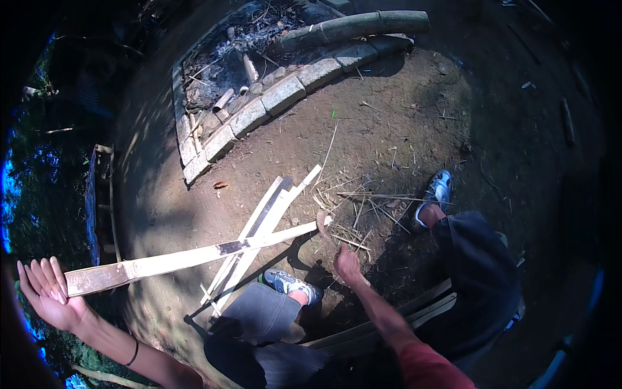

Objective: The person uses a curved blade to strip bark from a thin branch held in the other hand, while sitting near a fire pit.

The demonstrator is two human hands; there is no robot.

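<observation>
At the far left, my left hand (53, 295) grips the near end of a long split bamboo strip (184, 259), thumb against its edge. The strip is pale with a brown end section and a dark patch, and it runs right, crossing over a small stack of split bamboo strips (267, 214) on the ground. My right hand (348, 264) is closed round what looks like the handle of a machete (322, 223). Its brown, curved blade meets the strip's far end; the blade is partly lost in shadow, and the handle is mostly hidden by my fingers.
My shoes (438, 191) stand on bare earth among thin bamboo splinters (379, 198). More split lengths (431, 308) lie between my legs. Ahead, a stone-block border (285, 94) encloses ash (227, 58), with a thick bamboo pole (356, 29) resting across it.
</observation>
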